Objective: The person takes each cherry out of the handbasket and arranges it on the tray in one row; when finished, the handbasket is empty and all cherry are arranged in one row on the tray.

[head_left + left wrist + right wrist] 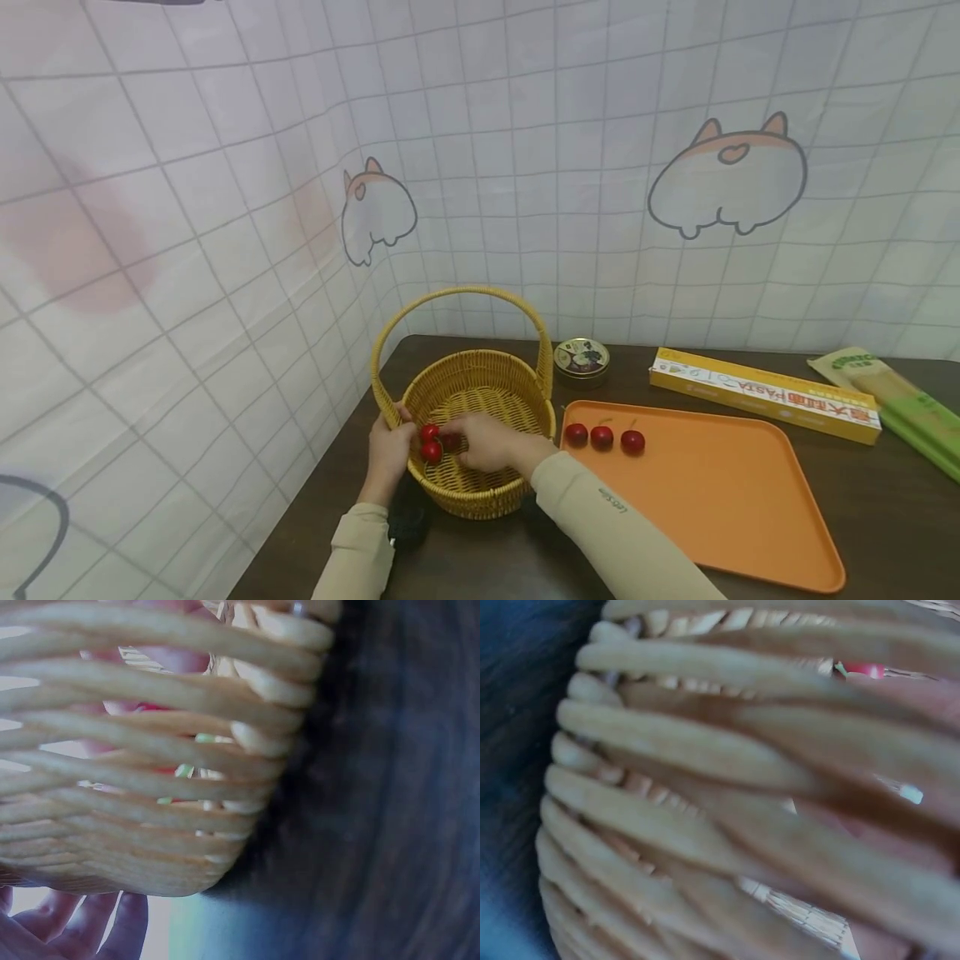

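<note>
A yellow woven basket (480, 505) with a tall arched handle stands on the dark table. My left hand (390, 450) grips its left rim beside the foot of the handle; in the left wrist view, fingers (124, 926) lie along the outer wall. My right hand (486, 442) reaches down inside the basket, pinching a dark red cherry (452, 442) that its fingers partly cover. Two brighter cherries, one upper (430, 432) and one lower (431, 452), lie against the left inner wall. Woven strands fill most of both wrist views.
An orange tray (720, 492) to the right bears three cherries (602, 437) in a row near its back left corner. Behind stand a round tin (582, 360), a yellow pasta box (761, 396) and a green packet (911, 408). A gridded cloth hangs behind and at left.
</note>
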A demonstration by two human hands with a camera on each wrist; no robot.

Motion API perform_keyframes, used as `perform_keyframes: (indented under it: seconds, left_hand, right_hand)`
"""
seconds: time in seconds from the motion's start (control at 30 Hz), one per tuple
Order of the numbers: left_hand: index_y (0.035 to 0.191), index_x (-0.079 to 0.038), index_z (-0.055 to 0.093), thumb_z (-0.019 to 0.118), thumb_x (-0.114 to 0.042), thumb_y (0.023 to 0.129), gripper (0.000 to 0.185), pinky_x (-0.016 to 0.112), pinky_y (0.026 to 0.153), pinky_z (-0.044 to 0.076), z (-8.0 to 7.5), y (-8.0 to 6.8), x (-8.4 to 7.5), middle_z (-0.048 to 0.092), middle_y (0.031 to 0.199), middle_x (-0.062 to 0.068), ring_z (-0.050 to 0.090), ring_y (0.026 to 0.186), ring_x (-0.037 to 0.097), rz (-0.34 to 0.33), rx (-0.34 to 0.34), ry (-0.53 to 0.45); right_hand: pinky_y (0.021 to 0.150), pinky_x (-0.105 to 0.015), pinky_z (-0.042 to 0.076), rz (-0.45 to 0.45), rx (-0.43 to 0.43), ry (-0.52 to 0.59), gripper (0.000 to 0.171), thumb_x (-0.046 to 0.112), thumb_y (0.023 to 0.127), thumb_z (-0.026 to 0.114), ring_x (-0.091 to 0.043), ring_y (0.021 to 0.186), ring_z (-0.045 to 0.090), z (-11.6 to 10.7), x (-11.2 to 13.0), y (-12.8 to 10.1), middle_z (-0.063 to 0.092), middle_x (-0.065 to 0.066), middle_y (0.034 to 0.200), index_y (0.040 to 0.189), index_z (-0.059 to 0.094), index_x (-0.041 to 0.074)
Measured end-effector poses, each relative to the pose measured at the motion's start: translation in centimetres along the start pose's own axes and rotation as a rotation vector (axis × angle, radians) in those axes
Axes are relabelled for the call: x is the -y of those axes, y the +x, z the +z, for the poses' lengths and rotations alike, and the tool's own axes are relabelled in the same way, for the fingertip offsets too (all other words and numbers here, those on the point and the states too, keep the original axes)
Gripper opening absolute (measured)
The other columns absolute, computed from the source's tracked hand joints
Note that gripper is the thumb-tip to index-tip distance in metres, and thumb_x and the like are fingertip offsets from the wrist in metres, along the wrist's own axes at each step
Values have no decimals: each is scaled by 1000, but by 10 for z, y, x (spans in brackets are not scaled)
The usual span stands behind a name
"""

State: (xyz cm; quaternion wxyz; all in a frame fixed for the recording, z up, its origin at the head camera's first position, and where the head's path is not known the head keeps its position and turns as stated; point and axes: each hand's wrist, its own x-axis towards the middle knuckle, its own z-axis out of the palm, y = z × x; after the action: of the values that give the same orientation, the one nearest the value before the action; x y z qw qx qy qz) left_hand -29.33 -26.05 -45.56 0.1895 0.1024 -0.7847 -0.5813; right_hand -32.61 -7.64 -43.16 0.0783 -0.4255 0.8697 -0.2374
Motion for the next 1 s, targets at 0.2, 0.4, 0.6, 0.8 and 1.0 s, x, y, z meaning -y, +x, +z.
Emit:
perform_keyframes:
  seconds: [0.2,0.4,0.6,0.8,1.0]
  left_hand:
    - [90,-4,51,52,1,79,12,30,57,39,-1,0,0,43,73,3,45,64,18,13,2,10]
    - [91,-4,52,52,1,79,13,31,59,38,-1,0,0,43,73,3,45,66,19,16,-3,12]
    - [91,-4,52,52,1,79,13,32,61,39,-1,-1,0,44,74,3,46,68,19,11,2,12]
    - [92,-5,53,53,0,78,14,32,62,40,-2,0,2,46,76,5,47,69,20,9,-9,31]
    - [94,-4,52,53,0,80,15,32,60,39,-2,-1,2,44,75,4,46,67,20,11,4,21]
  right_hand:
    - [91,-32,47,2,-14,11,37,8,86,70,-15,106,59,-1,2,-1,65,-1,112,122,64,10]
    - [83,-28,49,21,-3,23,28,12,84,73,-10,94,60,0,2,-2,67,2,101,112,68,12]
    - [79,-27,49,31,1,21,27,17,81,77,-7,88,59,0,4,-4,68,4,97,107,70,14]
    - [72,-26,48,32,-31,-14,24,24,81,76,-6,80,57,-2,6,-7,65,9,89,103,70,17]
    - [73,-27,48,40,-81,-1,25,27,82,74,-6,82,57,-9,5,-15,63,12,89,106,69,20]
